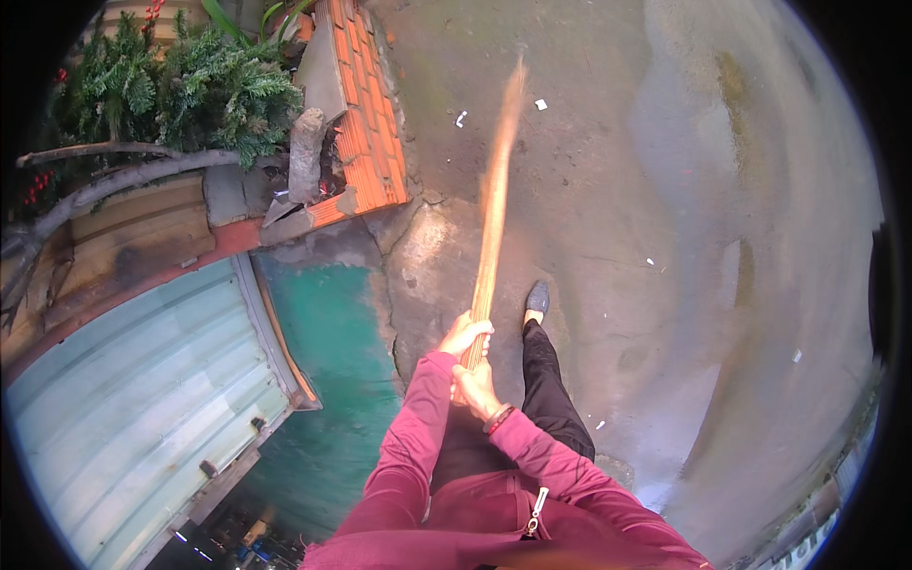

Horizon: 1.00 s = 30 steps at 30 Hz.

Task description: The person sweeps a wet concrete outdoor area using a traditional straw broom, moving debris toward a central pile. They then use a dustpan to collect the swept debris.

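A long stick broom point(496, 204), a bundle of thin tan strands, reaches away from me over the wet concrete ground point(608, 228). Its far end narrows and is smeared by motion. My left hand point(464, 335) is wrapped round the bundle, farther from my body. Just below it, my right hand point(477, 388) grips the near end, with a dark red band at its wrist. Both sleeves are maroon. I cannot tell whether the blurred tip touches the ground.
Small white scraps, one a white piece point(541, 104), lie scattered about. At the left stand an orange brick border point(366, 133), green shrubs point(228, 90) and a pale corrugated metal sheet point(142, 380). Green-painted floor point(328, 323) adjoins the concrete. My dark shoe point(538, 296) points forward.
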### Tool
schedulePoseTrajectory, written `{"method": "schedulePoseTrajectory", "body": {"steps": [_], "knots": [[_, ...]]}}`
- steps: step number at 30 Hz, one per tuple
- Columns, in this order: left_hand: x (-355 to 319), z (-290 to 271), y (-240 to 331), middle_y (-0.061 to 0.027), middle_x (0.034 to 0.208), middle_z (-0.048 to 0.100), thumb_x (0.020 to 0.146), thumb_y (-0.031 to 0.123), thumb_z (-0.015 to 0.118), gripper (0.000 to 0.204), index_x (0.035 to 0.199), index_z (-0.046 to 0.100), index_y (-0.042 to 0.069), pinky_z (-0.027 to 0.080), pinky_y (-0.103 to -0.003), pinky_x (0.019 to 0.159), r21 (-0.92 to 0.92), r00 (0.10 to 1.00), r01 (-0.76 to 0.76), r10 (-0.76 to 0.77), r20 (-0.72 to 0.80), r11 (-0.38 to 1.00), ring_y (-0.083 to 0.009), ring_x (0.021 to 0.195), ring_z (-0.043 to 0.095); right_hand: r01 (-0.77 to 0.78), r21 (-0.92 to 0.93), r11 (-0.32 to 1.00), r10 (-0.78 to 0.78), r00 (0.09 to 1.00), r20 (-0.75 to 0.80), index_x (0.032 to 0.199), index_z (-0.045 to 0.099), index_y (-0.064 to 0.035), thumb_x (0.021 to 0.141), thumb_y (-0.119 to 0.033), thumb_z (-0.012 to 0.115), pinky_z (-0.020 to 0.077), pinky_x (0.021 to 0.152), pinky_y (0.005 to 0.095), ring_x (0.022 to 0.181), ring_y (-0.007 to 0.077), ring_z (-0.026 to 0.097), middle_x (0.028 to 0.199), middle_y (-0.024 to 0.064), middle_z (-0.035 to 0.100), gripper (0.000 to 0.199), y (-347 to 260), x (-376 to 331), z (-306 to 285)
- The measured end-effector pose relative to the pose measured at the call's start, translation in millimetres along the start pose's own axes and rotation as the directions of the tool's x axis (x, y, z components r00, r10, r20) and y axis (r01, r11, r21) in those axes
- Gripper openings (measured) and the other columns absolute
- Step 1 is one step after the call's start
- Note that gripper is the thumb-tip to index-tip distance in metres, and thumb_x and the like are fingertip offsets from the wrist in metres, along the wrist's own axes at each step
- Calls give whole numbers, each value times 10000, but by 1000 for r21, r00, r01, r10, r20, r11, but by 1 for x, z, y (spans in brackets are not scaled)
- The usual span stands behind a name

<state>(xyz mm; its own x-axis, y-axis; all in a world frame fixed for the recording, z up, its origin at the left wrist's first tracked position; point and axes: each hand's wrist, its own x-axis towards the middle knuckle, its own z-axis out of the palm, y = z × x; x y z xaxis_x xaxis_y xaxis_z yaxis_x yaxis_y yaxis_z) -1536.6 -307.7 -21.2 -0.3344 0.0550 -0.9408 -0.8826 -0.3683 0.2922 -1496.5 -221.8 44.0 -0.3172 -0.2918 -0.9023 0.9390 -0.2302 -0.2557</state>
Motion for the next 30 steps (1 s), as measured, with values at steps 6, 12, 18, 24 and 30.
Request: {"method": "schedulePoseTrajectory", "body": {"steps": [6, 12, 18, 24, 30], "knots": [[101, 56, 50, -69, 559, 508, 684, 123, 585, 116, 671, 521, 27, 450, -316, 462, -51, 977, 2, -13, -214, 999, -187, 475, 509, -196, 85, 977, 169, 952, 256, 798, 494, -37, 731, -45, 588, 402, 419, 255, 490, 116, 464, 617, 18, 476, 115, -105, 88, -80], [135, 153, 12, -118, 603, 596, 626, 110, 608, 169, 723, 584, -26, 501, -313, 506, 577, 989, 133, -148, -21, 806, -213, 512, 599, -14, 559, 829, 62, 996, -67, 778, 490, -37, 768, -70, 551, 392, 421, 267, 490, 131, 460, 615, 28, 468, 71, -86, 55, -133], [104, 189, 63, -66, 537, 532, 642, 104, 605, 94, 625, 547, 32, 432, -287, 438, 666, 761, -1, -431, 485, 746, -157, 457, 513, 417, 437, 797, -124, 821, -557, 776, 488, -47, 780, -67, 529, 434, 431, 271, 487, 134, 494, 610, 17, 484, 45, -101, 51, -83], [48, 99, 115, -11, 533, 474, 715, 91, 600, 111, 683, 501, 53, 410, -261, 409, 356, 922, 12, -148, 357, 934, -124, 433, 473, 181, 376, 909, -91, 965, -246, 805, 479, -38, 786, -58, 526, 442, 412, 283, 485, 134, 497, 608, 25, 481, 55, -103, 28, 5], [86, -10, 230, -39, 546, 505, 673, 99, 577, 82, 668, 537, 27, 438, -299, 441, 385, 987, 3, 59, -150, 923, -162, 461, 500, -80, 368, 926, -34, 955, 293, 807, 504, -30, 765, -73, 561, 443, 423, 277, 482, 128, 491, 598, 24, 486, 83, -163, 128, 74]]}}
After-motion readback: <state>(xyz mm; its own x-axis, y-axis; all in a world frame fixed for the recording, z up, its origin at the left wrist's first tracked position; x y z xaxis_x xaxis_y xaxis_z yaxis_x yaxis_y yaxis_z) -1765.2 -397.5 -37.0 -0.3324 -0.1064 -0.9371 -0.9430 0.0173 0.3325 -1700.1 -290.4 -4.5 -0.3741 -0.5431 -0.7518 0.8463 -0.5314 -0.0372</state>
